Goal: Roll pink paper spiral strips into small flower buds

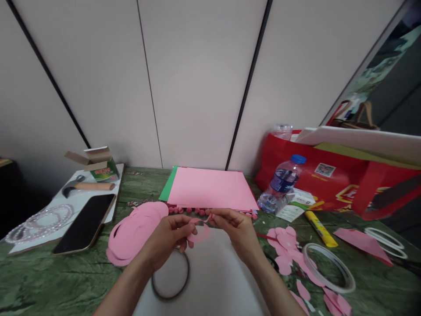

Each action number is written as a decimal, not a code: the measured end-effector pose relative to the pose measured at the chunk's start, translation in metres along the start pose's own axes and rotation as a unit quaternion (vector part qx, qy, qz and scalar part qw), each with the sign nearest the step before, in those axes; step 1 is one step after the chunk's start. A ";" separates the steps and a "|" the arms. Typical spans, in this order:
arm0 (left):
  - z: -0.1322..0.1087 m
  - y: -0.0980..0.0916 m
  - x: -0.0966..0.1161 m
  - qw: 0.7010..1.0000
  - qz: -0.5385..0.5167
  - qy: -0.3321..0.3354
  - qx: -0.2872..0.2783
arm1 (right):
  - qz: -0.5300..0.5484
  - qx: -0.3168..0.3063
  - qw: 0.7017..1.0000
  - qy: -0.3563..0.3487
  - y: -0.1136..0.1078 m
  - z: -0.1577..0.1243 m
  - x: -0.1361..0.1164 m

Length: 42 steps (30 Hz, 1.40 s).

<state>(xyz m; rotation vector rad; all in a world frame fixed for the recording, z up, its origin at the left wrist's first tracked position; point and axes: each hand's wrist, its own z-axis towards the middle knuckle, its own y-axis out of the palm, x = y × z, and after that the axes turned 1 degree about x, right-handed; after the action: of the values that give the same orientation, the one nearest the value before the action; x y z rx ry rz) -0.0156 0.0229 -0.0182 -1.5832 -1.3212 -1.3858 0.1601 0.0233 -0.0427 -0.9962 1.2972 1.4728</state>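
Two bare hands are up over the white sheet (220, 281), each w/ thumb & index pinched tight, no visible gap, on one curled pink paper strip (200, 236): L hand (174, 235) has its left part, R hand (233, 226) its upper right end. Strip's btwn the hands, approx. mid-view; the other L fingers are loosely bent, other R ones curled in, partly hidden. Thin dark ring (169, 299) lies just below L hand. Pile of pink paper discs (138, 230) to the left, near L wrist; pink paper stack (210, 186) behind, w/ green sheet (167, 186) showing at its left edge & a row of small pink balls (180, 210) along its front. Far left: phone (84, 224), hammer (94, 186), bead strand (42, 223). R side: pink petals (284, 241), tape roll (347, 281), yellow glue stick (320, 228), water btl. (279, 184) in front of red bag (332, 188).
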 end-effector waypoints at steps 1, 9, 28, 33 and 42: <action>0.000 0.000 0.000 1.000 -0.001 -0.008 -0.001 | -0.002 0.004 1.000 0.001 0.000 0.000 0.000; -0.001 -0.001 -0.001 0.998 -0.006 -0.039 -0.056 | -0.002 0.006 1.000 0.012 0.005 -0.003 -0.007; -0.003 0.002 0.001 0.995 0.011 -0.024 -0.100 | 0.001 -0.013 1.000 0.028 0.007 -0.003 -0.005; -0.003 0.003 0.002 0.995 0.020 -0.024 -0.095 | -0.002 -0.016 1.000 0.022 0.008 -0.004 -0.005; -0.004 0.004 0.001 0.995 0.021 -0.013 -0.099 | -0.034 -0.036 0.999 0.006 0.009 -0.004 -0.004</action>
<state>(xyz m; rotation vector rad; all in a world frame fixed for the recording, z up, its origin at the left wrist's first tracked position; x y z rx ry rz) -0.0133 0.0189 -0.0155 -1.7543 -1.1879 -1.5121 0.1528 0.0187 -0.0373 -1.0879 1.2138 1.4729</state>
